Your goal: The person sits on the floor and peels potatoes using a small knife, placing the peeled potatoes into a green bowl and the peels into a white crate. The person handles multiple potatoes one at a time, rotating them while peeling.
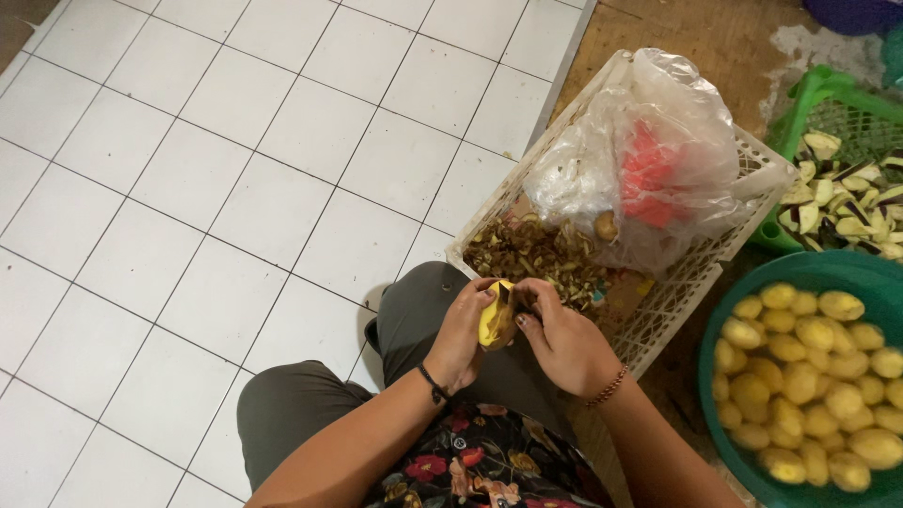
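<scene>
Dozens of peeled yellow potatoes heaped in the big round green plastic basin at near right, wet-looking and bare. Farther right, a green plastic mesh basket of cut aubergine pieces. At centre right, a white slatted plastic crate on the floor, carrying a crumpled clear plastic bag with something red inside and a brown pile of potato peelings along its near-left side. White square floor tiles across the whole left.

Now the small stuff, right over the lap, just near of the crate's corner. Left hand wrapped around a half-peeled yellow potato, fingers curled behind, thumb on top. Right hand closed around a small dark blade, mostly hidden, pressed against the potato's far end.

Handling, as a judgement: firm and stiff, no give under the fingers, light enough for one hand, not fragile. Peeled flesh likely slick with starch, so best held on whatever skin remains, cupped lengthwise in the palm, fingertips well clear of the cutting edge.
</scene>
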